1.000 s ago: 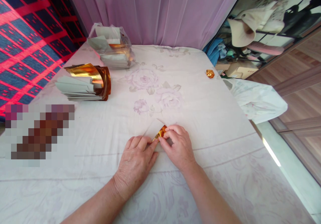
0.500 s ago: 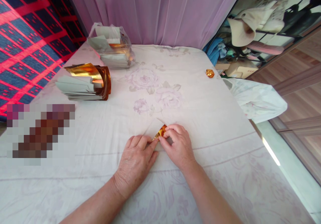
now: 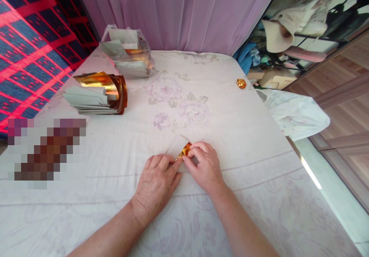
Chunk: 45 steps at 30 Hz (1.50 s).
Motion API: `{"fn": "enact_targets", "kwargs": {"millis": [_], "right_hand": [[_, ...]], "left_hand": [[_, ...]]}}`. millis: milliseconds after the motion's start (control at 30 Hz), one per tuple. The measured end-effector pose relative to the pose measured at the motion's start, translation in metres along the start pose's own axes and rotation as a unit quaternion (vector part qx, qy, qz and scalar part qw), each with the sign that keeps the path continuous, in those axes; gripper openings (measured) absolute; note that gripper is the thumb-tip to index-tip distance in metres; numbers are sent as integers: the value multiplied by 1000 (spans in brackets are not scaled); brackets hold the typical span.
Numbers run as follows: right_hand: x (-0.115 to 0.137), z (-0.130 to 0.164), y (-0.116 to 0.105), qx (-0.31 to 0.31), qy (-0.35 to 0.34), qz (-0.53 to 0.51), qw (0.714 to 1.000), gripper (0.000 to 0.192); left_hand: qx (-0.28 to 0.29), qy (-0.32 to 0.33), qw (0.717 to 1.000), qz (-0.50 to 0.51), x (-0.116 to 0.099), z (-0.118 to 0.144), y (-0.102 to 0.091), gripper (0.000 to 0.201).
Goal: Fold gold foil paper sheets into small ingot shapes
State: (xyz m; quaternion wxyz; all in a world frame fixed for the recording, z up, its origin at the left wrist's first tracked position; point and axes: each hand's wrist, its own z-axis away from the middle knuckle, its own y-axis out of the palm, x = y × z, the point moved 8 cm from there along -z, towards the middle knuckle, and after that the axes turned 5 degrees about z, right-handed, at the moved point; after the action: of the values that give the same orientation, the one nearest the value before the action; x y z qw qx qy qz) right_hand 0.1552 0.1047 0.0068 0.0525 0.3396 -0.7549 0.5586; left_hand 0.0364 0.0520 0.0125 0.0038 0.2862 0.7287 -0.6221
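Note:
A small sheet of gold foil paper, white on its back, lies on the floral bedsheet between my hands. My left hand rests flat with its fingertips pressing the paper's near edge. My right hand pinches the paper's folded gold part between thumb and fingers. Most of the paper is hidden under my fingers.
A stack of gold foil sheets lies at the left, with a clear plastic bag of more sheets behind it. One small folded gold piece sits near the bed's right edge. A white bag hangs off that edge.
The paper's white flap has lifted slightly; both hands stay in place on it.

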Motion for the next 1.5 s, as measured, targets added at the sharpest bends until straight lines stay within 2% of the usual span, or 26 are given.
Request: {"fn": "enact_targets", "kwargs": {"millis": [233,533,1067,1300,1500], "right_hand": [[-2,0,2,19,14,-8,1000,6],[-1,0,4,44,9,-13,999,8],[2,2,5,61,-10,2,998,23],[4,2,6,59,-6,15,998,7],[1,2,6,58,-1,-6,998,12]], "left_hand": [[1,-2,1000,5,1,0,1,35],[11,-4,1000,-1,0,-3,-2,31],[11,15,999,-27,-5,-4,-3,27],[3,28,999,-34,-5,-3,-2,28],[0,31,999,-41,-7,-4,-3,26]]}}
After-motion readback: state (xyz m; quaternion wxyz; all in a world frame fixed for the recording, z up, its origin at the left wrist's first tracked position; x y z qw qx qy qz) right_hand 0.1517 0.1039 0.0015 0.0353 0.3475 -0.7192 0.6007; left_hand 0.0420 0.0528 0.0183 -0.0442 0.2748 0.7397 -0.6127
